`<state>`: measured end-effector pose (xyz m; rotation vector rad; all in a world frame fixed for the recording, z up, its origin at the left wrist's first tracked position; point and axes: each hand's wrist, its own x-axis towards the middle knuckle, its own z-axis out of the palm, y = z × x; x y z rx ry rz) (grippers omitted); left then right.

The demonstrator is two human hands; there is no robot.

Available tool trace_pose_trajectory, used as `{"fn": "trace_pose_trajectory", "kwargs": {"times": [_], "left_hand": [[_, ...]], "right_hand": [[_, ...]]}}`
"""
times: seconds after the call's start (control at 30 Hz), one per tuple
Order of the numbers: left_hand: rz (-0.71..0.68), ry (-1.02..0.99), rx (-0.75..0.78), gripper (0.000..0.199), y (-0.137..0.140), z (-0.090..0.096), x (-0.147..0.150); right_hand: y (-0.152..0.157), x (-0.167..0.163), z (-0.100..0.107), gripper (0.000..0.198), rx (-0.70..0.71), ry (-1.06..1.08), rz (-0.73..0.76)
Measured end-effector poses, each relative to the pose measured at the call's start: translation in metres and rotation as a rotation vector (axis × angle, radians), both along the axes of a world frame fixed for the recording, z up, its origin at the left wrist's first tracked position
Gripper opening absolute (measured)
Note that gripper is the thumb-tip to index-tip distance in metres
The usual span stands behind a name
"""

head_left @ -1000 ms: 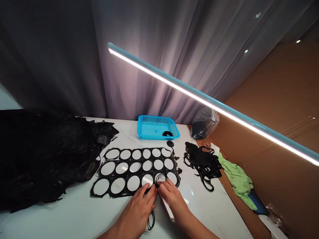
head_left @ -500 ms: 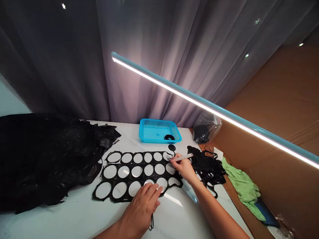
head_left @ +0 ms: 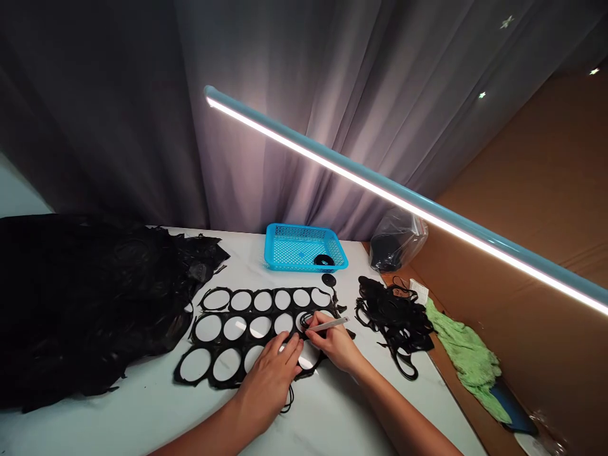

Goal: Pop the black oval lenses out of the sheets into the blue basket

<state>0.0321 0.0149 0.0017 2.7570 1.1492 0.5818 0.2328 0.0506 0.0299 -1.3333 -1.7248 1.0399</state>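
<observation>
A black rubbery sheet (head_left: 209,345) with rows of large round holes lies flat on the white table. My left hand (head_left: 272,373) rests palm down on its near edge, fingers stretched out. Thin black loops (head_left: 290,400) stick out from beneath this palm; whether they are gripped is hidden. My right hand (head_left: 330,342) pinches slim pale tweezers (head_left: 332,323) over the sheet's right part, just beyond my left fingertips. Thin black rings (head_left: 306,318) show by the pinching fingers, above a middle-row hole. A small black disc (head_left: 329,280) lies beyond the sheet.
A blue basket (head_left: 273,256) with black rings (head_left: 324,260) inside stands at the back. A big black heap (head_left: 95,304) covers the left side. Tangled black scraps (head_left: 396,316), a plastic bag (head_left: 396,244) and a green cloth (head_left: 463,354) lie right. A lamp tube (head_left: 380,180) crosses above.
My right hand has moved left and nearer with the tweezers, from the far right hole to the middle row. Thin rings now show beside its fingers. My left hand has shifted slightly left.
</observation>
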Motion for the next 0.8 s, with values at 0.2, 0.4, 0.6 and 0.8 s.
{"fn": "trace_pose_trajectory", "kwargs": {"times": [0.2, 0.4, 0.6, 0.8], "left_hand": [[-0.01, -0.002, 0.022, 0.048, 0.002, -0.009, 0.0], [-0.005, 0.037, 0.04, 0.048, 0.002, -0.011, 0.0], [0.004, 0.05, 0.034, 0.049, 0.001, -0.01, 0.0], [-0.007, 0.034, 0.03, 0.052, 0.002, -0.015, -0.002]], "right_hand": [[0.0, -0.004, 0.0, 0.021, 0.023, -0.039, 0.01], [-0.001, -0.002, -0.002, 0.017, 0.106, -0.079, 0.018], [-0.01, -0.008, -0.009, 0.013, 0.186, -0.217, 0.034], [0.02, 0.012, 0.0, 0.01, 0.279, -0.29, -0.086]]}}
